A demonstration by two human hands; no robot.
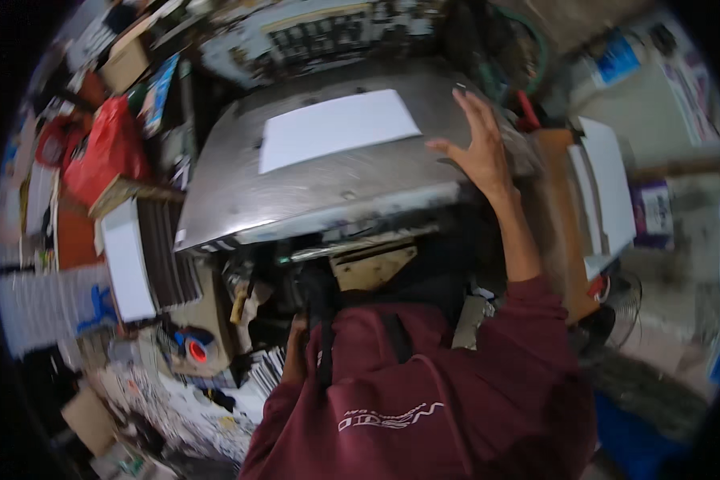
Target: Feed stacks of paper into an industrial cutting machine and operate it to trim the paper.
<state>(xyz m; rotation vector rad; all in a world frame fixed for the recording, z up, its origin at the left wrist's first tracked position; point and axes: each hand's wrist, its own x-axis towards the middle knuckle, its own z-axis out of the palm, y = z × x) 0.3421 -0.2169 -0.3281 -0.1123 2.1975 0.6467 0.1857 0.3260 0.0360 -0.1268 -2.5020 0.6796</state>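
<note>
Gleaming metal table (216, 180): spreads beneath the right hand (486, 156) and leftward from it.
Dark-edged stack (168, 256): far left of that hand and lower, white on its top face.
White sheet (340, 130): lies on the table, left of the thumb and apart from it.
Loose papers (614, 188): to the hand's right, beyond a brown board (564, 224).
Red bag (112, 152): far left, about level with the hand.
Right-hand grip: thumb and fingers spread apart, nothing between them.
Left forearm (294, 356): well below and left; the left hand is too covered to tell its grip.
</note>
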